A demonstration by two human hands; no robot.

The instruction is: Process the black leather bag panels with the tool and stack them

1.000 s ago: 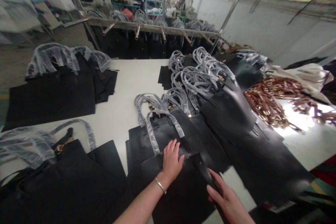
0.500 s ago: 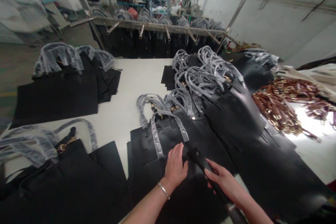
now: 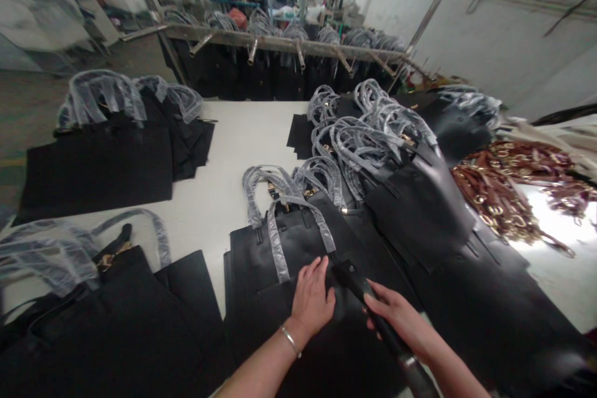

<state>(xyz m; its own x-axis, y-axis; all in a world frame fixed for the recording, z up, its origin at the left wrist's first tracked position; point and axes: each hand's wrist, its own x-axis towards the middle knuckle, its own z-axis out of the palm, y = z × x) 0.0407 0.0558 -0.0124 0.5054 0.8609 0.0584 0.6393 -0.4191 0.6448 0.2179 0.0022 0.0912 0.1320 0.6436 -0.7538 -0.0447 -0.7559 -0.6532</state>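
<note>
My left hand (image 3: 313, 300) lies flat on the front of a black handbag (image 3: 280, 317), its fingers stretched out just below the handle. The bag's handle (image 3: 276, 249) is wrapped in clear plastic and lies over the upper part of the bag. In my right hand (image 3: 396, 318) is a long black hand-held tool (image 3: 355, 280), with my fingers wrapped round its shaft. The tool's flat head is over the bag, just right of my left fingertips; whether it touches the surface I cannot tell. Other black bags (image 3: 396, 273) are stacked beneath and beside this one.
More black bags with wrapped handles lie at the right (image 3: 420, 193), back left (image 3: 102, 161) and front left (image 3: 116, 317) of the white table (image 3: 228, 137). Brown straps with gold buckles (image 3: 499, 199) are heaped at the far right. Behind stands a metal rack (image 3: 280, 43) hung with bags.
The view has shifted very slightly. My left hand stays flat on the bag, and the tool in my right hand keeps nearly the same place.
</note>
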